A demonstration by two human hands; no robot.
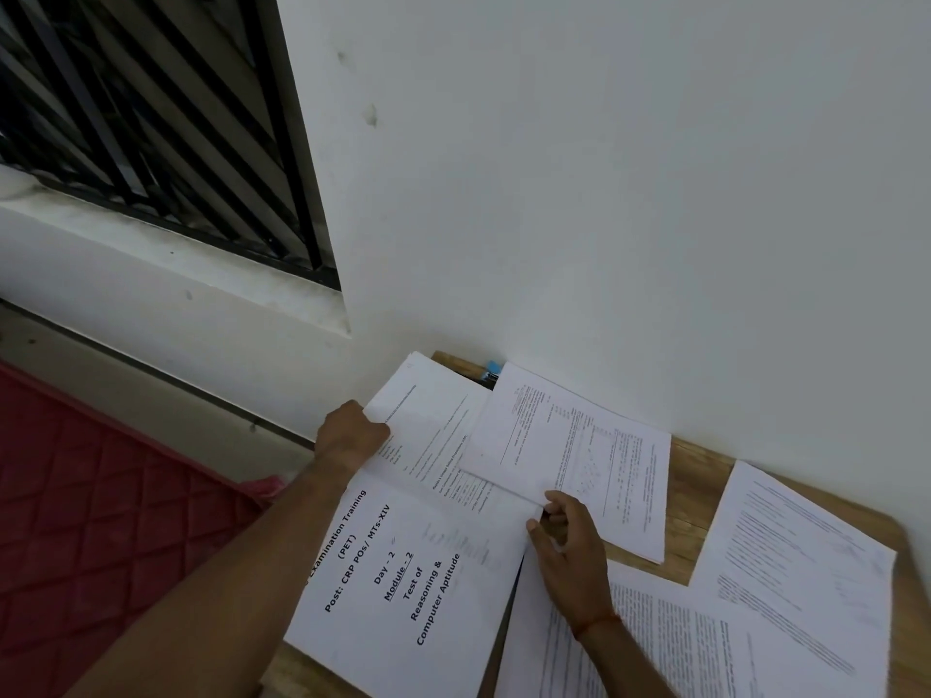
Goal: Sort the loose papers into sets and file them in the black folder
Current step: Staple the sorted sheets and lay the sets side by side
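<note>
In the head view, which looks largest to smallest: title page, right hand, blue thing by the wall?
1. title page
2. right hand
3. blue thing, partly hidden by papers, so its full size is unsure

papers (670,647) cut off below, print blurred

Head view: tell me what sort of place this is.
Likely a room at home used for study: a small wooden desk against a white wall, strewn with exam papers, with a barred window and a red quilt beside it.
</note>
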